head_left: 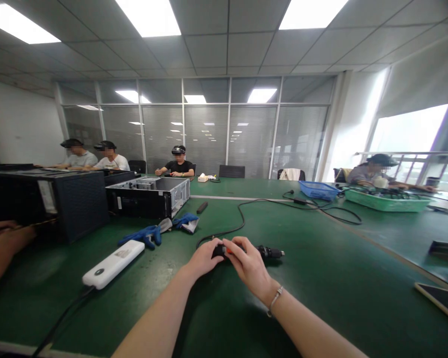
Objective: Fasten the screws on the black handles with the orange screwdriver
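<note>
A black corded electric screwdriver (pixel 271 252) lies sideways just above the green table, its metal tip pointing right. My left hand (pixel 204 258) is closed around its rear end, near where the black cord (pixel 242 215) comes out. From above, my right hand (pixel 251 267) closes on the middle of the body, beside a small orange-red part. The fingers of both hands meet there and cover most of the handle. A bracelet (pixel 275 300) circles my right wrist.
Left of me are a white power strip (pixel 114 263), blue work gloves (pixel 145 236) and black computer cases (pixel 84 199). A co-worker's hands (pixel 7 241) reach in at far left. Blue (pixel 318 191) and green (pixel 384 201) baskets stand at right. Other people sit around the table.
</note>
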Available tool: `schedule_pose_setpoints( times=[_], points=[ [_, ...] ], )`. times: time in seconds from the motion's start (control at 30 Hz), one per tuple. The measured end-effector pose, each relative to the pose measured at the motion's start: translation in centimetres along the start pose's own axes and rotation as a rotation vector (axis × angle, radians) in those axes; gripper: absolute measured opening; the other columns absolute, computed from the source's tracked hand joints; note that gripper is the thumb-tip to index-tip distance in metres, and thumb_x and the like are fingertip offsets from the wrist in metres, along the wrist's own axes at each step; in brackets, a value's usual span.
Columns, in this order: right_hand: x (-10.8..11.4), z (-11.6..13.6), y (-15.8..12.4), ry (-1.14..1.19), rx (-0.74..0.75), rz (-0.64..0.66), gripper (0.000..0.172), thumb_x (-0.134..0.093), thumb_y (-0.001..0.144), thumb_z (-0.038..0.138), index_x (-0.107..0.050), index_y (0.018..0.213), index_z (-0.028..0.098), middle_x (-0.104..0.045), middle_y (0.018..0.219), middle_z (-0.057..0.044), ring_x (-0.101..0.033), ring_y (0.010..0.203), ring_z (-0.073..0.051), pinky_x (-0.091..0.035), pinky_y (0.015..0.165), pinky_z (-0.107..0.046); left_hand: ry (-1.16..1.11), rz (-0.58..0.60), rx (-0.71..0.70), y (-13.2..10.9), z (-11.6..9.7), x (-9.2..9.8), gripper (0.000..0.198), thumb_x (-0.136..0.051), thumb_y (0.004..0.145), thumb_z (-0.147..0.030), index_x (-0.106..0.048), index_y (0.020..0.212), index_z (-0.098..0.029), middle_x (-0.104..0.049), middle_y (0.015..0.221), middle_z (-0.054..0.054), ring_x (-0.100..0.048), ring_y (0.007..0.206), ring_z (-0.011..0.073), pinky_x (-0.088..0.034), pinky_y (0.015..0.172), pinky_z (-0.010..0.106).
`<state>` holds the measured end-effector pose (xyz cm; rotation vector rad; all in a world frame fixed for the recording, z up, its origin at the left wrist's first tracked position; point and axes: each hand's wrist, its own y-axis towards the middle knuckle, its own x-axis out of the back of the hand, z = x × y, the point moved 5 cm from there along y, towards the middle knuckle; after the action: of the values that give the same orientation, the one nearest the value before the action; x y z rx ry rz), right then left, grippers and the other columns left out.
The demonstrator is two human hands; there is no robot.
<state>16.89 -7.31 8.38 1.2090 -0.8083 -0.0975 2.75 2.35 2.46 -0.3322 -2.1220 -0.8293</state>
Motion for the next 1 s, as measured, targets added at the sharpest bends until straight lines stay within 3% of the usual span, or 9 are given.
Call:
schedule_pose_setpoints(
  times=[0.17,0.27,0.4,0.57,0.63,0.77,0.83,1.0],
  points=[
    [-0.16,0.36,0.20,0.106,0.008,0.057,0.056,-0.035,0.092,0.009,-0.027,0.145,0.025,-0.053,0.118,-0.013,-0.056,0.105,-0.020,-0.052,0.089,-0.035,-0.006,0.010,-0.013,0.05,0.00,-0.09,0.040,-0.066,0.076,-0.023,-0.055,0.114,-0.022,-0.064,0.111,0.005,-0.059,0.103,0.0232,-0.044,0.092,0.034],
    [-0.16,0.40,0.15,0.063,-0.010,0.055,0.053,-0.043,0.091,0.013,-0.034,0.141,0.026,-0.050,0.121,-0.013,-0.054,0.108,-0.023,-0.051,0.090,-0.040,-0.006,0.007,-0.019,0.07,-0.10,-0.06,0.036,-0.064,0.077,-0.023,-0.056,0.111,-0.021,-0.065,0.108,0.004,-0.060,0.101,0.0227,-0.045,0.090,0.033],
    [0.18,-0.02,0.08,0.020,-0.045,-0.023,0.044,-0.049,0.090,0.018,-0.047,0.133,0.029,-0.054,0.106,-0.009,-0.058,0.093,-0.020,-0.055,0.079,-0.036,0.001,-0.003,-0.011,0.08,-0.02,-0.04,0.035,-0.065,0.077,-0.024,-0.056,0.111,-0.021,-0.065,0.108,0.005,-0.060,0.101,0.0234,-0.045,0.090,0.034],
    [-0.26,0.54,0.15,0.105,0.005,0.060,0.056,-0.037,0.092,0.009,-0.028,0.144,0.027,-0.052,0.122,-0.012,-0.054,0.110,-0.020,-0.051,0.092,-0.036,0.003,-0.002,-0.023,0.10,-0.07,-0.03,0.038,-0.066,0.076,-0.022,-0.055,0.112,-0.020,-0.064,0.109,0.005,-0.060,0.101,0.0235,-0.045,0.091,0.034],
    [-0.39,0.51,0.06,0.067,-0.005,0.055,0.056,-0.042,0.091,0.012,-0.030,0.143,0.027,-0.050,0.124,-0.013,-0.052,0.112,-0.023,-0.050,0.093,-0.041,0.003,-0.001,-0.022,0.09,-0.10,-0.01,0.035,-0.065,0.076,-0.021,-0.056,0.111,-0.020,-0.065,0.107,0.005,-0.060,0.100,0.0231,-0.046,0.090,0.034],
    [-0.22,-0.22,-0.07,0.006,-0.065,-0.006,0.045,-0.050,0.089,0.017,-0.046,0.133,0.028,-0.054,0.108,-0.010,-0.058,0.096,-0.022,-0.055,0.081,-0.039,0.004,0.000,0.000,0.09,-0.01,0.02,0.036,-0.065,0.077,-0.023,-0.055,0.112,-0.020,-0.064,0.110,0.005,-0.059,0.102,0.0233,-0.045,0.091,0.035],
    [-0.01,-0.17,0.04,0.054,-0.044,-0.013,0.046,-0.044,0.091,0.013,-0.043,0.135,0.028,-0.056,0.107,-0.010,-0.059,0.094,-0.020,-0.055,0.080,-0.036,0.007,0.002,0.010,0.10,0.03,0.03,0.039,-0.066,0.076,-0.023,-0.055,0.113,-0.021,-0.064,0.111,0.005,-0.059,0.103,0.0237,-0.045,0.092,0.035],
    [0.04,0.72,0.25,0.108,0.014,0.017,0.054,-0.038,0.090,0.010,-0.032,0.142,0.025,-0.052,0.123,-0.013,-0.054,0.112,-0.022,-0.051,0.092,-0.039,-0.004,0.008,-0.007,0.11,-0.27,0.10,0.038,-0.065,0.076,-0.021,-0.055,0.112,-0.020,-0.064,0.110,0.005,-0.059,0.103,0.0230,-0.045,0.092,0.034]
  ],
)
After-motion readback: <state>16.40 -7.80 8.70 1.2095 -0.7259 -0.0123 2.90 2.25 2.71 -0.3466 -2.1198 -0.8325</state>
